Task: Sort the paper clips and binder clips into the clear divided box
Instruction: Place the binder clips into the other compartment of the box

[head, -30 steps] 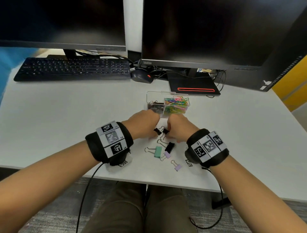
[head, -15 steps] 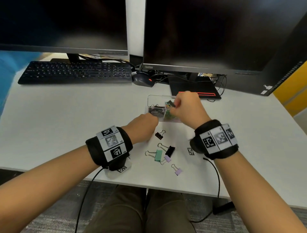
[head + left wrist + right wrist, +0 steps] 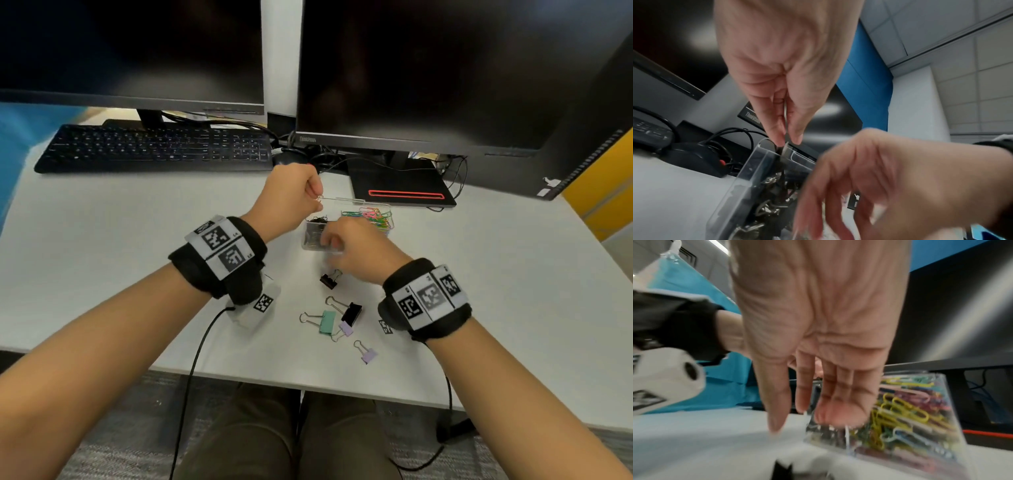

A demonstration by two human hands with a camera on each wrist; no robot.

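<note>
Binder clips (image 3: 344,317) lie loose at lower centre of the head view, below the clear divided box (image 3: 383,209). Our left hand (image 3: 287,202) pinches a small clip over the box's left compartment; our right hand (image 3: 356,250) hangs slack-fingered, empty. We judge a hasty release could bounce it among the paper clips (image 3: 371,217).

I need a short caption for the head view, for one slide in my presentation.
Left hand pinches a clip over the clear divided box; right hand nears five binder clips on the desk.
</note>
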